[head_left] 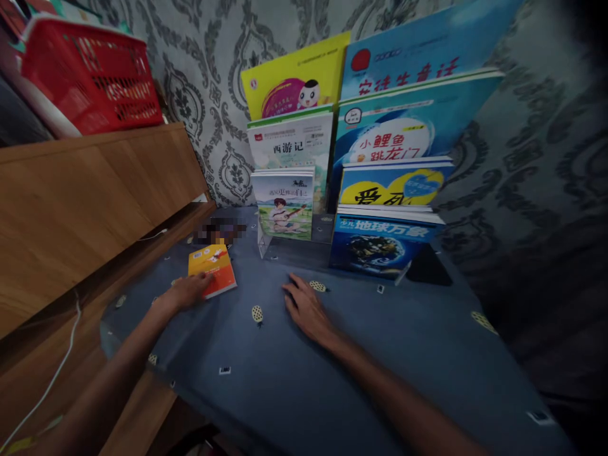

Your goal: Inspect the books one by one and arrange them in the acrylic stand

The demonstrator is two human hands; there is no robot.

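My left hand (191, 290) is at the near left edge of an orange and yellow book (219, 271), with digits over its cover. That hand is closed on the book; the underside of the grip is hidden. The book is low over the blue tablecloth, its cover facing up. My right hand (306, 307) lies palm down on the cloth with fingers spread, holding nothing. Beyond it stand two tiered rows of books: a small book with a guitar player (286, 206) fronts the left row, and a blue Earth book (380, 244) the right.
A red basket (95, 79) sits on a wooden cabinet (95, 202) at the left. A blurred dark item (218, 228) lies behind the orange book. A dark flat object (431, 265) is beside the right row. Patterned wallpaper (213, 69) backs the table.
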